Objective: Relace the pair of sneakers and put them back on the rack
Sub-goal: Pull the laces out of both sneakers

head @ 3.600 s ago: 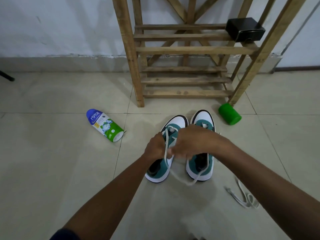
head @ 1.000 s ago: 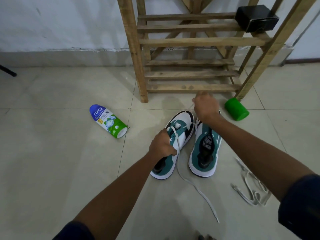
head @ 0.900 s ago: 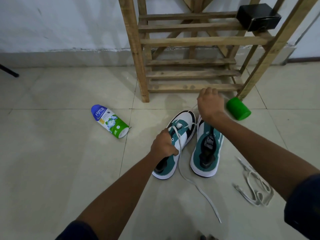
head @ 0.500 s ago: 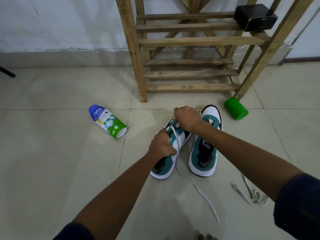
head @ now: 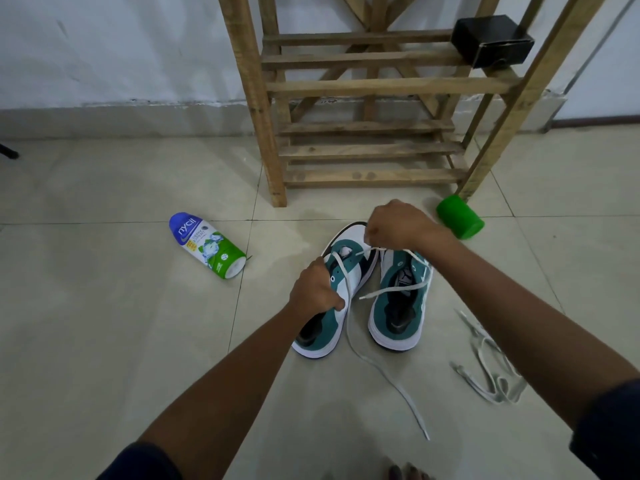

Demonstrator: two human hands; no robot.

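Observation:
Two white and teal sneakers stand side by side on the tiled floor before the wooden rack [head: 370, 174]. My left hand [head: 316, 292] grips the side of the left sneaker [head: 356, 271] near its eyelets. Over that shoe's toe, my right hand [head: 398, 225] pinches a white lace [head: 349, 306]. One end of this lace runs through the front eyelets and trails across the floor toward me; the other end drapes over the right sneaker [head: 401, 306]. A second loose lace [head: 488, 368] lies in a heap at the right.
A blue and green powder bottle [head: 207, 244] lies on its side to the left. A green cup [head: 460, 217] lies by the rack's right leg. A black box [head: 491, 39] sits on an upper slat of the rack. A white wall runs behind.
My right hand drew back from near the rack to the left sneaker's toe and pulled a length of lace through, which now drapes over the right sneaker. My left hand stayed on the shoe.

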